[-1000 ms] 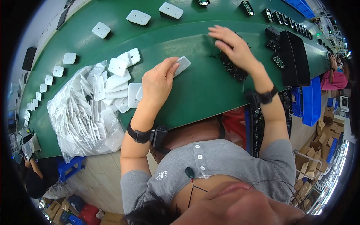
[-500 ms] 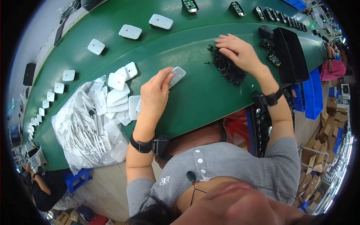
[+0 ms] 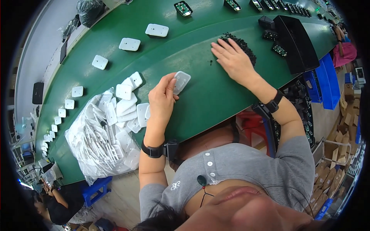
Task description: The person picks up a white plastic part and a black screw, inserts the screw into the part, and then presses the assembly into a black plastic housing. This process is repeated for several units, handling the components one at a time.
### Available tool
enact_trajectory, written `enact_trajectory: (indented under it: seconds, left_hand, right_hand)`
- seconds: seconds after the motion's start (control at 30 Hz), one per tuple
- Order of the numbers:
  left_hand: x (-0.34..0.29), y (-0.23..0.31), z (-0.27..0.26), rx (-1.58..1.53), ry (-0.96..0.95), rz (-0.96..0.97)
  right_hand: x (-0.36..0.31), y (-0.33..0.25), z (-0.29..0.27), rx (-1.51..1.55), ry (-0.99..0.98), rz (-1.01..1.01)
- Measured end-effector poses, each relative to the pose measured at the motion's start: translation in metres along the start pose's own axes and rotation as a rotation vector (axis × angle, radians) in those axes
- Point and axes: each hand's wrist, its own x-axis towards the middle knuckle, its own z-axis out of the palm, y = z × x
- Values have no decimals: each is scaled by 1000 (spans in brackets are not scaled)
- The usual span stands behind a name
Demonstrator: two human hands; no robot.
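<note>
My left hand (image 3: 162,96) pinches a thin white plastic cover (image 3: 182,82) with rounded corners between thumb and fingers, just above the green table. To its right, my right hand (image 3: 236,66) is stretched out flat, fingers spread, at the near left side of a pile of small black parts (image 3: 246,47). The hand hides part of this pile. Left of my left hand, loose white covers (image 3: 125,106) spill from a clear plastic bag (image 3: 94,144) full of more of them.
A row of black cases topped with white covers (image 3: 130,44) curves along the far left. Open cases with green circuit boards (image 3: 183,8) line the far side. At the right stand a black bin (image 3: 295,46) and blue trays (image 3: 329,82). Other people work at both ends.
My right hand has drawn nearer and left across the black pile, its fingers now flatter. The white cover in my left hand is turned more upright. The whole view has shifted slightly.
</note>
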Motion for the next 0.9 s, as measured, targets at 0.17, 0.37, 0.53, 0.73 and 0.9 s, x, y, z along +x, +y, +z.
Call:
enact_trajectory:
  seconds: [0.17, 0.37, 0.53, 0.73, 0.9]
  left_hand:
    - [2, -2, 1, -273, -67, -194]
    - [2, -14, 1, -426, -149, -240]
    - [4, -11, -2, -339, -158, -224]
    - [4, -8, -1, -538, -91, -266]
    - [3, -6, -2, -537, -65, -246]
  right_hand:
    - [-3, 14, -23, 103, 67, 94]
    - [-9, 25, -22, 138, 96, 321]
    - [-3, 23, -22, 154, 95, 330]
    - [7, 18, -31, 157, 134, 332]
    - [33, -16, -47, 940, -15, 543]
